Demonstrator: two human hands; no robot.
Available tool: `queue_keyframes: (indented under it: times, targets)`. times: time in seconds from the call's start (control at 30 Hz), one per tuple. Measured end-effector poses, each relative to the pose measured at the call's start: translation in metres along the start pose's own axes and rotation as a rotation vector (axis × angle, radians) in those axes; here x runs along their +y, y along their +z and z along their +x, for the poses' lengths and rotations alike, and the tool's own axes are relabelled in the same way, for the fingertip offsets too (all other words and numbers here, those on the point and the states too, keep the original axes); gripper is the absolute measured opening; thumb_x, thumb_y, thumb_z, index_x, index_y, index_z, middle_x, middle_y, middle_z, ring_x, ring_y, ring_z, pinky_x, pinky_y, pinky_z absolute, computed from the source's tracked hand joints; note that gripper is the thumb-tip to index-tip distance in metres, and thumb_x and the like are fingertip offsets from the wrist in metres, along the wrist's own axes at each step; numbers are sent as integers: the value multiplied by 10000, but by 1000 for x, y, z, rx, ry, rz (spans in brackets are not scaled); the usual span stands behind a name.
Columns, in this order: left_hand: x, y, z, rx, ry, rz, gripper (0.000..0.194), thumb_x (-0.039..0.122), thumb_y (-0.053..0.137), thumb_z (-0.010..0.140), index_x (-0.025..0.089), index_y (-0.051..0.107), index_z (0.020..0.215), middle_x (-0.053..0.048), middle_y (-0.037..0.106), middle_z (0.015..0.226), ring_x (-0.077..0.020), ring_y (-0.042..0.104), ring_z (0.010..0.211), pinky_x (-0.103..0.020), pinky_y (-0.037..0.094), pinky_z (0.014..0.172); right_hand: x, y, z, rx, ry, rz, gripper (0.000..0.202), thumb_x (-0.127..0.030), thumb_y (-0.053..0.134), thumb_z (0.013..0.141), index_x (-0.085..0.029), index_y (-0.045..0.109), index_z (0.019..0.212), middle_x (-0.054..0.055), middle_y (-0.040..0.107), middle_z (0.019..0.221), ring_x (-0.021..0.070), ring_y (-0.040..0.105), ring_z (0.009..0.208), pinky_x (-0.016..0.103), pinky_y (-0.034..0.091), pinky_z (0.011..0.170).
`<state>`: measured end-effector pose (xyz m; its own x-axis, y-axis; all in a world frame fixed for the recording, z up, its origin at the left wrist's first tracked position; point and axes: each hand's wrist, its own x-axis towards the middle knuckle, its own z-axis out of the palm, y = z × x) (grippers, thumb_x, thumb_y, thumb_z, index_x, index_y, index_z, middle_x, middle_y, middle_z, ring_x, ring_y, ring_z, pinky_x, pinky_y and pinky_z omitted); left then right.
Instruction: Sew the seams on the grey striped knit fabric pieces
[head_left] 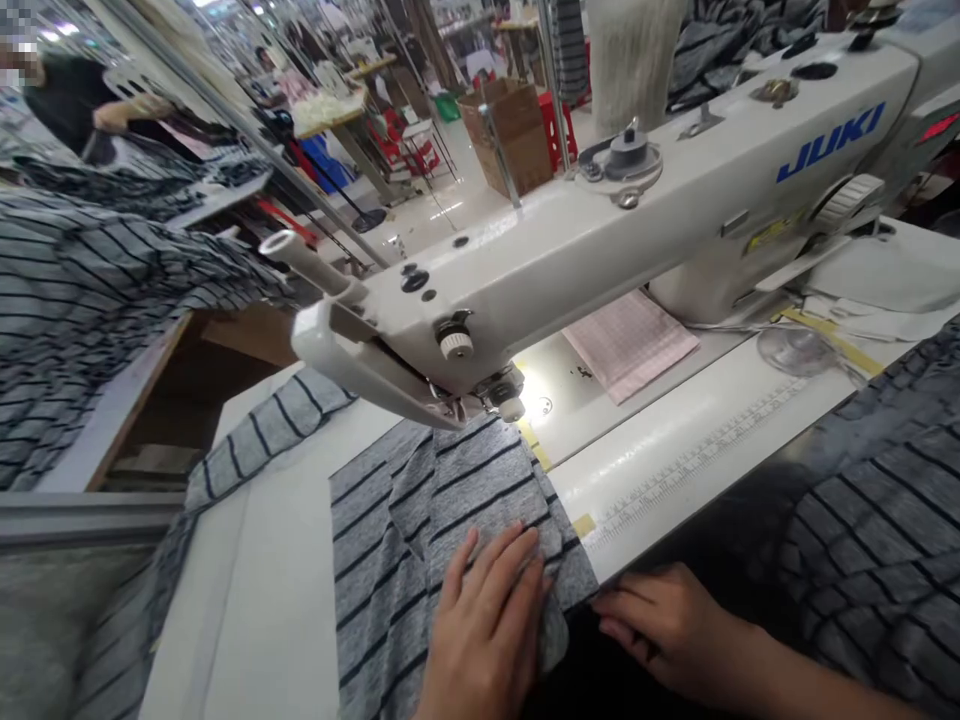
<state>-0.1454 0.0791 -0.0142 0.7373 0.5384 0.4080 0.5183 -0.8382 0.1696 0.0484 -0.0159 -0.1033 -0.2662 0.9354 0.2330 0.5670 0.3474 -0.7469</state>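
A piece of grey knit fabric with dark stripes (pixel 375 590) lies on the white sewing table, one end under the needle area of a JUKI sewing machine (pixel 570 260). My left hand (pixel 487 615) rests flat on top of the cloth, its fingers stretched toward the machine. At the table's front edge, my right hand (pixel 667 620) is closed, with thumb and fingers pinched at the fabric's near corner. Its fingertips are partly hidden. The machine's lamp lights the plate beside the needle, where the needle itself is hard to make out.
A folded pink cloth (pixel 634 345) lies beneath the machine arm. A ruler scale (pixel 690 450) runs along the table front. Striped fabric is heaped at left (pixel 97 300) and hangs at right (pixel 885 530). Behind stand a cardboard box (pixel 506 135) and another person (pixel 82 100).
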Motion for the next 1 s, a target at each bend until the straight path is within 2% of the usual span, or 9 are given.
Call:
queue_keyframes:
  times: [0.07,0.13,0.33,0.4,0.53,0.67,0.8,0.87,1.0]
  targets:
    - [-1,-5,5,2,-27,-70,192,49,519,933,135,642,1052,-79,735,1065,-175,666,1080,-372,356,1141,1,-7,2,-1,-18,-9,193,-157,483,956,-216,639,1054,-4,686,820,137,638,671,251,398,613]
    - [1,-5,8,-14,-36,-91,177,81,528,945,146,656,1049,-64,738,1049,-170,675,1034,-384,338,1149,1,-17,4,-31,-14,-11,200,-148,472,958,-216,632,1057,-1,683,844,139,641,698,251,398,624]
    - [20,18,-2,-35,-68,79,203,258,575,960,114,701,1025,-100,740,1029,-228,666,996,-446,284,1160,-7,-60,12,-180,66,-10,169,-182,456,997,-226,618,990,-28,637,797,123,595,655,257,373,609]
    - [24,22,-6,-18,-60,124,227,269,578,960,99,697,1052,-93,745,1011,-221,666,974,-432,267,1172,-9,-74,17,-161,23,-76,172,-192,443,1014,-216,609,1049,-26,632,796,128,584,647,269,365,598]
    - [26,18,-9,-31,-13,129,221,154,483,987,98,696,1009,-70,756,975,-188,678,945,-405,210,1205,-6,-91,38,-126,-147,-311,225,-118,389,1007,-151,575,1129,4,635,790,162,582,641,305,363,576]
    - [19,12,-10,-68,42,114,325,67,364,991,98,686,1019,-78,752,997,-186,687,974,-407,224,1204,-3,-91,63,-182,-299,-540,352,-3,411,897,-88,547,1210,34,631,783,190,573,625,322,354,544]
    - [9,13,-9,-11,32,30,227,41,459,953,120,668,995,-60,754,943,-167,701,937,-389,339,1141,-2,-78,80,-208,-417,-522,365,-76,438,930,-96,519,1286,13,614,746,180,549,573,325,350,526]
    - [5,13,-7,5,-29,-54,184,56,503,943,149,661,957,-35,749,910,-143,704,890,-358,384,1096,-2,-71,85,-155,-499,-494,317,-106,408,957,-91,554,1238,16,611,732,181,542,567,331,350,526]
    - [-1,4,3,-2,-96,-192,190,66,523,926,194,663,934,17,735,867,-103,690,804,-313,412,1037,-2,-64,89,-63,-616,-474,254,-87,383,951,-90,632,1000,27,592,694,179,522,576,337,329,519]
